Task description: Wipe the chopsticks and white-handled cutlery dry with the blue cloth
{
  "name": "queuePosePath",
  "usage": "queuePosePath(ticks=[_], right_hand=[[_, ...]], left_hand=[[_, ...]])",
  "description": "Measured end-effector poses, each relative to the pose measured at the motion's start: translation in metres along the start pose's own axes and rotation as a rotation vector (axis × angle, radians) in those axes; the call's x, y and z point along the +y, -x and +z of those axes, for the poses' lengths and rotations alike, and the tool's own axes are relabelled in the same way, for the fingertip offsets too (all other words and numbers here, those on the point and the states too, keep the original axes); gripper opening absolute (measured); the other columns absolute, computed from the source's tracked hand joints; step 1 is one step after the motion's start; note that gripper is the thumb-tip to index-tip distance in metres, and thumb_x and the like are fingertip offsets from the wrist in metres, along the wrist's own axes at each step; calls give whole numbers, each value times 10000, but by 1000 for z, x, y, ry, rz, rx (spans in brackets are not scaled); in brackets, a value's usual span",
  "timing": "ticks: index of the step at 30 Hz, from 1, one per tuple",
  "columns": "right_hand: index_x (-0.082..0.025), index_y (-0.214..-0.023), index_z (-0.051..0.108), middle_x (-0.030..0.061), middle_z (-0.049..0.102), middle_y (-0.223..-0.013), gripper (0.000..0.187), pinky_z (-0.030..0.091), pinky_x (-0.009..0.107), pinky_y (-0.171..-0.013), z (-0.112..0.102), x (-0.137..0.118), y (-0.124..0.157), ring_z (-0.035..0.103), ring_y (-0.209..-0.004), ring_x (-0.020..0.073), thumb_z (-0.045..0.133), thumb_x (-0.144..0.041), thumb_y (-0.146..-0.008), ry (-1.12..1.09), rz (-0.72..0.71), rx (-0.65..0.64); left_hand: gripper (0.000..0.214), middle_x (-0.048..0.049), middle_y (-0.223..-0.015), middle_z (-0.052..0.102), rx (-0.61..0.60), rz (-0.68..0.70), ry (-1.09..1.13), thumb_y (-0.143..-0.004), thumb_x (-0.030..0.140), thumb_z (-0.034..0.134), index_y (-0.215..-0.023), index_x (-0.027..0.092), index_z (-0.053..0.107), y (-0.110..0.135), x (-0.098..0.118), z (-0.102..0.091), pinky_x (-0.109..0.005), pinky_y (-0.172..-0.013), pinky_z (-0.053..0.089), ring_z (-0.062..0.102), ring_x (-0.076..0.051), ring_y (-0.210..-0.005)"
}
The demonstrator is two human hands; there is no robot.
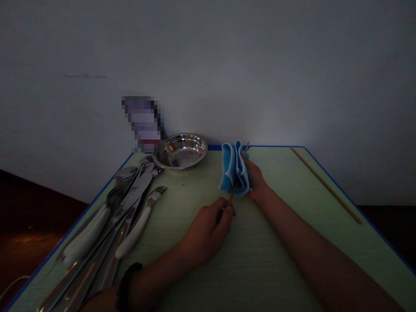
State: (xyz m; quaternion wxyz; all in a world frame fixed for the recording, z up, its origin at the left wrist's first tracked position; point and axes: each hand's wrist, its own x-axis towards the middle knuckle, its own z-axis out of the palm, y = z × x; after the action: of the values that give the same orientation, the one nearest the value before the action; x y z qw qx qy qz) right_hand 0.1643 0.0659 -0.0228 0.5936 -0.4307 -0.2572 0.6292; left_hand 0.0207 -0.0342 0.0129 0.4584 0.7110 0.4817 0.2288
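Observation:
Pinched in my left hand [211, 229] is the near end of a thin wooden chopstick [232, 195]. The stick slants up and away, through or behind a folded blue cloth [228, 167] with pale edging. My right hand [255, 175] is closed on the cloth from its right side, and most of its fingers are hidden behind the folds. The stick's far tip shows just past the cloth. Both hands are above the middle of the table. A second chopstick [325, 184] lies on the table to the right, apart from both hands.
A shiny metal bowl [182, 151] stands at the back of the green table [269, 268], which has a blue rim. Forks, knives and spoons lie piled on the left, including a white-handled fork [136, 232]. Behind them a blurred phone-like object [144, 123] leans against the wall.

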Motion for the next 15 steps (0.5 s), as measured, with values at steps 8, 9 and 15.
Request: queuePosePath(ticks=[8, 9, 15], right_hand=[[-183, -652, 608, -31, 597, -562, 319, 439, 251, -559, 1, -1, 1, 524, -534, 114, 642, -498, -611, 92, -29, 16], [-189, -651, 604, -32, 600, -564, 313, 444, 252, -557, 1, -1, 1, 530, -542, 118, 642, -497, -611, 55, -18, 37], [-229, -559, 518, -47, 552, -486, 282, 488, 289, -592, 4, -5, -2, 544, -526, 140, 602, -484, -647, -91, -40, 53]], left_hand=[[313, 57, -507, 446, 26, -43, 26, -888, 372, 309, -696, 180, 465, -2, 2, 1, -223, -485, 339, 440, -99, -452], [336, 51, -509, 454, 26, -35, -3, -890, 377, 305, -656, 184, 450, -2, 1, 1, -227, -492, 338, 448, -102, -459], [405, 28, -489, 479, -44, 3, -132, -900, 366, 248, -580, 195, 428, -1, 1, 0, -247, -515, 335, 467, -124, -475]])
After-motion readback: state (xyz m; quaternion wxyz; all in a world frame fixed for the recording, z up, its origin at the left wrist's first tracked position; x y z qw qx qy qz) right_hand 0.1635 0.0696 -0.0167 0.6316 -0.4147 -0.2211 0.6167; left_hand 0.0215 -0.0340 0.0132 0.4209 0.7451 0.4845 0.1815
